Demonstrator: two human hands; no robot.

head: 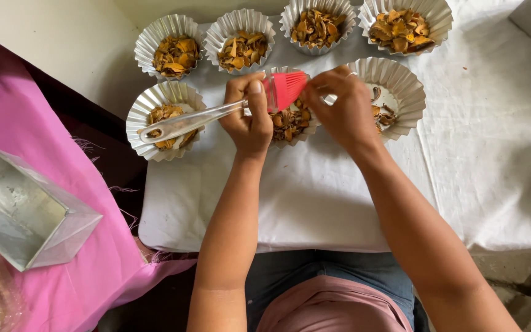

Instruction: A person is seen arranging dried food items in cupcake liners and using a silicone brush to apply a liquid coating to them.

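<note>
Right now my left hand point(250, 117) grips the pastry brush point(228, 107) above the middle foil mould point(290, 120); my right hand's point(342, 110) fingertips pinch its red bristles. Tugging too hard could tip the mould, scattering its chips.

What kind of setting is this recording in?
Probably a home or small-scale baking spot: fluted foil cups of dried orange-brown pieces on a white cloth, a red pastry brush in the left hand, and a metal loaf tin.
</note>
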